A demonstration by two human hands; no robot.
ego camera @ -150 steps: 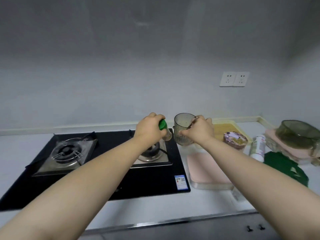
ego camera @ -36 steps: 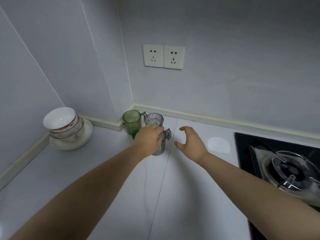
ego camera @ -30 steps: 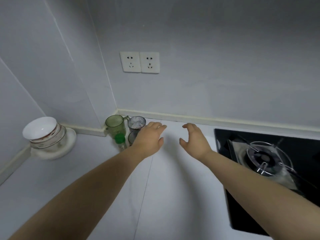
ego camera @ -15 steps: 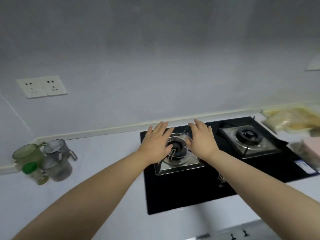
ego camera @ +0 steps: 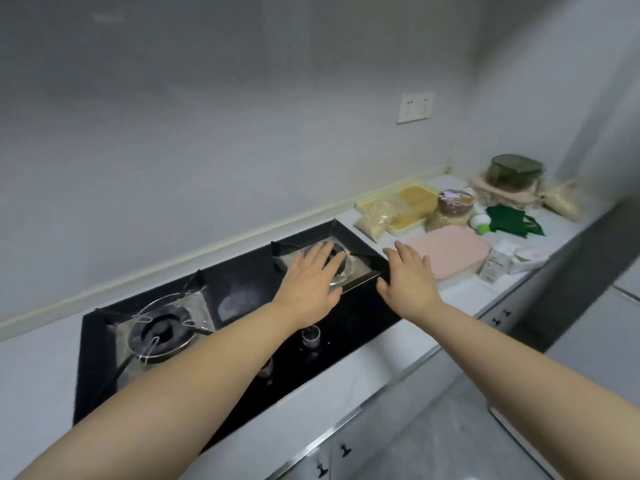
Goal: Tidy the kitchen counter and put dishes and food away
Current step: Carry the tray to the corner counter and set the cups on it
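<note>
My left hand [ego camera: 311, 278] and right hand [ego camera: 412, 278] hover open, empty, mid-frame above the gas stove [ego camera: 242, 296]; next, probably grasping the pink box [ego camera: 450, 251].

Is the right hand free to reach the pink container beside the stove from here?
Probably yes. The right hand is open and empty at the right edge of the stove, and the pink container lies just past its fingertips with nothing between them. The jar stands behind it, off the path.
</note>
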